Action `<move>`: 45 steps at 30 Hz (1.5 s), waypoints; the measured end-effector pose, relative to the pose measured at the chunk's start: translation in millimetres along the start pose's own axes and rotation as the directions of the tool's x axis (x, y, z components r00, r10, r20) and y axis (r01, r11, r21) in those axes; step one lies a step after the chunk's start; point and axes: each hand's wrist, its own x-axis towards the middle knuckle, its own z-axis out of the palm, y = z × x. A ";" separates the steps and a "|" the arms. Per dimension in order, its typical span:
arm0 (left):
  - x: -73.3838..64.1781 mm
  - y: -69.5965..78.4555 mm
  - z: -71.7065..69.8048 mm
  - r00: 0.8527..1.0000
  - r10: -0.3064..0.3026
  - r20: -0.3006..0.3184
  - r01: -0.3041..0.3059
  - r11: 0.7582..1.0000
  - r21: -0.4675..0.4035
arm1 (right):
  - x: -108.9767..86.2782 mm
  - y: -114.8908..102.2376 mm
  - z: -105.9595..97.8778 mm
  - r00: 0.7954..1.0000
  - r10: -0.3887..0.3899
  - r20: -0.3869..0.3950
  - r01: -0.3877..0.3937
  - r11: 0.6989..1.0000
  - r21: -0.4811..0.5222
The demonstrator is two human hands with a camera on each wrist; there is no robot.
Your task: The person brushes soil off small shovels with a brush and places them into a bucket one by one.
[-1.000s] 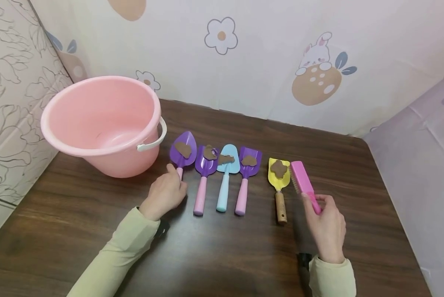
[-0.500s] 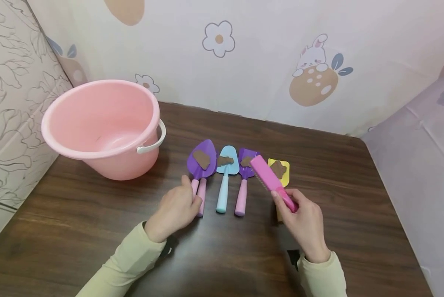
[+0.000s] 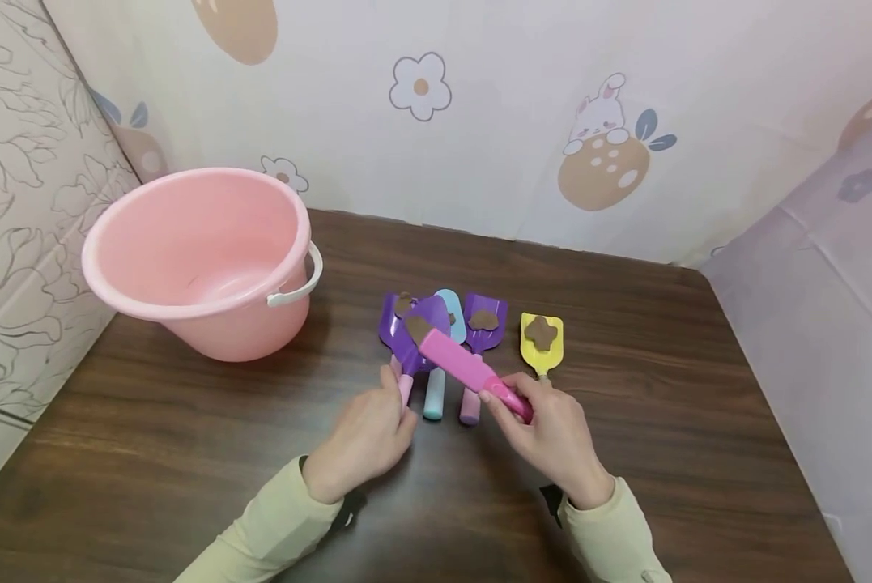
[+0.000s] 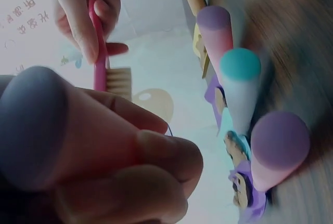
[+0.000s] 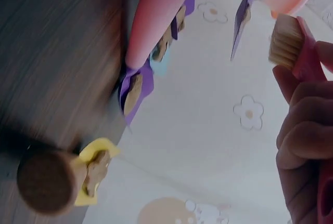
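Note:
My left hand (image 3: 363, 433) grips the pink handle (image 4: 99, 135) of a purple pointed trowel (image 3: 434, 314), lifted off the table. A brown lump (image 3: 415, 327) lies on its blade, partly covered by the brush. My right hand (image 3: 552, 429) holds a pink brush (image 3: 457, 362) by its handle, its head over the blade in the head view. The pale bristles (image 5: 286, 44) look apart from the trowel in the right wrist view. Behind the raised trowel are a purple shovel (image 3: 389, 322) and a light blue one (image 3: 457, 314), partly hidden.
On the dark wooden table (image 3: 625, 364) lie another purple shovel (image 3: 490, 305) and a yellow one (image 3: 555, 350) with a wooden handle (image 5: 47, 182), each bearing a brown lump. A pink bucket (image 3: 261, 324) with a white handle stands at the left. Patterned walls enclose the back and sides.
The purple trowel has risen from the table's row and shifted right in my left hand. My right hand has carried the brush leftward from the yellow shovel to the trowel's blade.

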 end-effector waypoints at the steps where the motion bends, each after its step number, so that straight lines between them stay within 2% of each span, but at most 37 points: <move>1: 0.1 0.7 0.7 1.000 0.013 -0.007 -0.013 1.000 0.007 | 0.6 -1.1 1.5 1.000 -0.012 0.007 0.012 1.000 0.003; 4: 0.5 2.7 2.6 0.999 0.044 -0.030 -0.043 0.999 0.031 | 2.0 -3.6 5.8 0.999 -0.041 0.022 0.040 0.999 0.011; 9: 0.9 6.1 4.5 0.999 0.037 -0.003 -0.037 0.999 0.032 | 2.2 -5.2 10.3 0.998 -0.055 0.040 0.055 0.998 0.005; 18: -4.7 10.8 4.9 0.998 0.067 0.008 -0.067 0.997 0.029 | 1.5 -5.7 12.0 0.997 -0.033 0.071 0.033 0.999 -0.006; 27: -10.0 13.0 5.4 0.989 0.138 -0.049 -0.136 0.990 0.046 | 0.4 -2.3 12.3 0.998 -0.014 0.056 0.015 1.000 -0.023; 36: -12.2 12.8 5.4 0.988 0.148 -0.037 -0.147 0.989 0.029 | 1.3 1.9 9.6 0.995 0.027 0.096 -0.028 1.000 0.010; 45: -13.6 12.2 5.7 0.987 0.152 -0.044 -0.151 0.988 0.030 | 3.1 5.9 7.3 0.999 0.019 0.039 -0.019 1.000 -0.006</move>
